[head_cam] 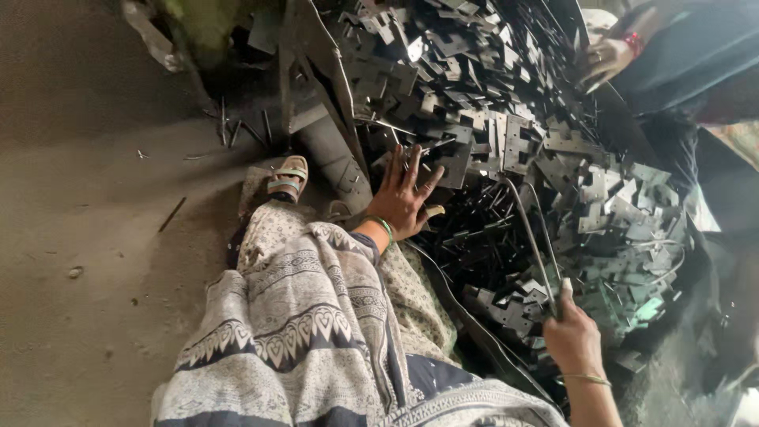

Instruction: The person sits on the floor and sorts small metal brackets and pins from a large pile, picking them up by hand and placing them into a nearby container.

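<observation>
I see a huge heap of flat stamped metal plates (490,103), dull grey steel with sharp angular outlines, notches and small punched holes, some catching pale glints of light. They fill the far and right part of the view, spilling over a dark curved pan rim (466,320) that runs near the wearer's lap.

My left hand (403,198) lies spread, fingers splayed wide and palm down, pressing on the plates at the near-left edge of the heap; it grips nothing that I can make out. A green bangle sits on that wrist.

My right hand (571,336) is closed around the near end of a thin bent metal rod (531,237). The rod is smooth, round and slim, and its long axis runs from the fist at the near right up and away to the far left, arching over the plates in a narrow loop.

A patterned grey-and-cream cloth (308,332) with printed borders covers the lap. A sandalled foot (286,178) rests on the floor to the left of the heap. The floor (87,237) is bare, dusty, brownish concrete with scattered metal slivers. At the far right another person's hand (605,59) touches the pile's far edge.
</observation>
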